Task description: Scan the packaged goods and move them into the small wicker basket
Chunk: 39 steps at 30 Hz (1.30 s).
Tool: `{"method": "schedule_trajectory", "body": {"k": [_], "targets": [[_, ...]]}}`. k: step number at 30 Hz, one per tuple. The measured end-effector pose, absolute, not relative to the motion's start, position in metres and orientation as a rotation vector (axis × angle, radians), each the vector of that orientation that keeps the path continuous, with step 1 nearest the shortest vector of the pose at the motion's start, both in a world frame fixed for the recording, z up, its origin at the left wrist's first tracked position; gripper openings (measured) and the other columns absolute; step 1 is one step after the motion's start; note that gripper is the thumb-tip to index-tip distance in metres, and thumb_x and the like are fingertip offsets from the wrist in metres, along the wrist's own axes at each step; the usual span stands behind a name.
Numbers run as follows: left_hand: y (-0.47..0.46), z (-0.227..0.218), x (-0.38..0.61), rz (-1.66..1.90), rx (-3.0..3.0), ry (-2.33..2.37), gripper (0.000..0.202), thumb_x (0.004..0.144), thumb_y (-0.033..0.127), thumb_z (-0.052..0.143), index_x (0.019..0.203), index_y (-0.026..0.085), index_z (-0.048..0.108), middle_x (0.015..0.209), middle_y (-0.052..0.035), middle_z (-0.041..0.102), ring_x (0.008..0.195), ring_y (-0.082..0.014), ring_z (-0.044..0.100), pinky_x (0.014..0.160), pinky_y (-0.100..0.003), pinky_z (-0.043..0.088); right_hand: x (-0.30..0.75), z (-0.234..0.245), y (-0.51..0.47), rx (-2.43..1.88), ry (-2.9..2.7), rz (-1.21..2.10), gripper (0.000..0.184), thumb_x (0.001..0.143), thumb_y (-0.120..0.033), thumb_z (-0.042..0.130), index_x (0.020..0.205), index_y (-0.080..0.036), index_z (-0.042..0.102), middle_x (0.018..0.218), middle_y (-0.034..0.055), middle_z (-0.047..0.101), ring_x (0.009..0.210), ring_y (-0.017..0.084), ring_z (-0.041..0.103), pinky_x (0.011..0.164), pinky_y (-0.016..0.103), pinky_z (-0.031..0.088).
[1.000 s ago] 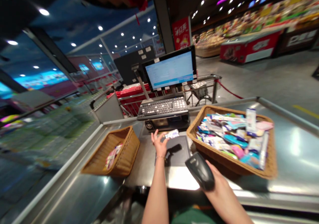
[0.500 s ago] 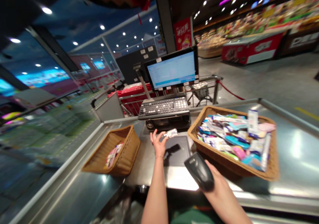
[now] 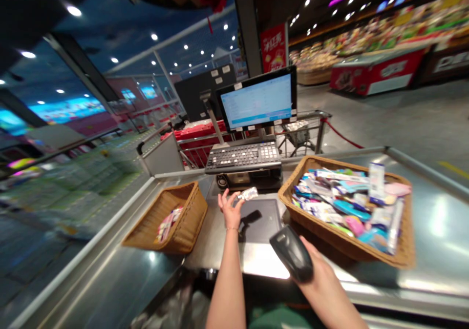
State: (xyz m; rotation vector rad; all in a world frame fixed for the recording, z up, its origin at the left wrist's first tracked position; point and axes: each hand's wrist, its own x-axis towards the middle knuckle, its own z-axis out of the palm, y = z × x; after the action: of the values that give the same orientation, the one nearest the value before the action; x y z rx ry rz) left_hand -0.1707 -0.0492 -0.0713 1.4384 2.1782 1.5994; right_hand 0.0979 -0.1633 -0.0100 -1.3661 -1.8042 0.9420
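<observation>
My left hand (image 3: pixel 230 209) is raised above the steel counter, its fingertips pinching a small white-and-blue packet (image 3: pixel 249 194). My right hand (image 3: pixel 318 273) is closed around a black handheld barcode scanner (image 3: pixel 291 253), which points up and away from me. Just right of the left hand lies a flat black scanner pad (image 3: pixel 262 220). A large wicker basket (image 3: pixel 315 162) heaped with several small packaged goods stands beyond the right hand. To the left, a smaller wicker basket (image 3: pixel 190 212) holds a few packets.
A point-of-sale keyboard (image 3: pixel 244 155) and monitor (image 3: pixel 256 102) stand at the far side of the stainless steel counter (image 3: pixel 110 285). Behind them are a metal railing (image 3: pixel 304 124), a red rope, red freezers (image 3: pixel 377 72) and stocked shelves.
The left hand and its packet have shifted slightly left, away from the black pad. The right hand still grips the scanner, and the whole view has drifted slightly.
</observation>
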Motion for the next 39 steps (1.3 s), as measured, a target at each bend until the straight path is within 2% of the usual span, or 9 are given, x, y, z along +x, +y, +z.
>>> {"method": "schedule_trajectory", "body": {"k": [5, 14, 21, 26, 29, 36, 39], "targets": [[-0.051, -0.068, -0.173, 1.617, 1.421, 2.185, 0.024, 0.073, 0.023, 0.070, 0.096, 0.030, 0.072, 0.128, -0.0026, 0.058, 0.141, -0.0266, 0.021, 0.117, -0.048, 0.016, 0.096, -0.013, -0.165, -1.327, -1.832, 0.903, 0.059, 0.074, -0.037, 0.046, 0.120, -0.005, 0.063, 0.132, 0.0229, 0.056, 0.127, 0.034, 0.050, 0.107, 0.053, 0.036], [-0.060, -0.064, -0.185, 1.673, 1.372, 2.210, 0.025, 0.072, 0.020, 0.071, 0.095, 0.030, 0.073, 0.120, -0.0032, 0.061, 0.138, -0.0260, 0.025, 0.117, -0.047, 0.019, 0.090, -0.006, -0.163, -1.272, -1.907, 0.926, 0.058, 0.074, -0.039, 0.046, 0.119, -0.008, 0.064, 0.130, 0.0184, 0.059, 0.127, 0.031, 0.051, 0.107, 0.048, 0.039], [-0.071, -0.058, -0.197, 1.723, 1.332, 2.252, 0.026, 0.071, 0.019, 0.071, 0.094, 0.029, 0.072, 0.119, -0.0031, 0.061, 0.138, -0.0255, 0.026, 0.117, -0.047, 0.020, 0.083, -0.010, -0.160, -1.240, -1.988, 0.925, 0.056, 0.077, -0.037, 0.047, 0.124, -0.007, 0.060, 0.132, 0.0178, 0.057, 0.126, 0.027, 0.052, 0.108, 0.044, 0.038], [-0.079, -0.052, -0.204, 1.748, 1.316, 2.284, 0.027, 0.071, 0.018, 0.070, 0.095, 0.030, 0.072, 0.121, -0.0029, 0.060, 0.138, -0.0255, 0.025, 0.117, -0.046, 0.022, 0.079, -0.017, -0.158, -1.142, -2.112, 0.885, 0.050, 0.082, -0.029, 0.047, 0.128, -0.011, 0.057, 0.136, 0.0163, 0.054, 0.131, 0.027, 0.047, 0.110, 0.047, 0.035], [-0.081, -0.048, -0.209, 1.760, 1.315, 2.297, 0.026, 0.072, 0.018, 0.070, 0.095, 0.029, 0.072, 0.121, -0.0033, 0.060, 0.138, -0.0251, 0.025, 0.117, -0.046, 0.021, 0.074, -0.015, -0.159, -1.112, -2.109, 0.866, 0.052, 0.080, -0.024, 0.047, 0.130, -0.014, 0.055, 0.136, 0.0152, 0.055, 0.130, 0.028, 0.048, 0.109, 0.048, 0.037], [-0.084, -0.037, -0.217, 1.786, 1.338, 2.300, 0.026, 0.073, 0.019, 0.071, 0.096, 0.029, 0.072, 0.123, -0.0034, 0.059, 0.139, -0.0246, 0.025, 0.117, -0.045, 0.020, 0.066, 0.000, -0.162, -1.013, -2.089, 0.862, 0.049, 0.073, -0.019, 0.049, 0.121, -0.020, 0.062, 0.126, 0.0104, 0.064, 0.122, 0.029, 0.056, 0.104, 0.046, 0.045], [-0.085, -0.034, -0.219, 1.800, 1.337, 2.312, 0.026, 0.072, 0.018, 0.071, 0.096, 0.028, 0.071, 0.122, -0.0037, 0.059, 0.139, -0.0246, 0.025, 0.117, -0.046, 0.020, 0.064, -0.002, -0.161, -1.002, -2.097, 0.865, 0.051, 0.073, -0.019, 0.049, 0.123, -0.019, 0.061, 0.128, 0.0106, 0.063, 0.124, 0.029, 0.054, 0.106, 0.047, 0.042]]}}
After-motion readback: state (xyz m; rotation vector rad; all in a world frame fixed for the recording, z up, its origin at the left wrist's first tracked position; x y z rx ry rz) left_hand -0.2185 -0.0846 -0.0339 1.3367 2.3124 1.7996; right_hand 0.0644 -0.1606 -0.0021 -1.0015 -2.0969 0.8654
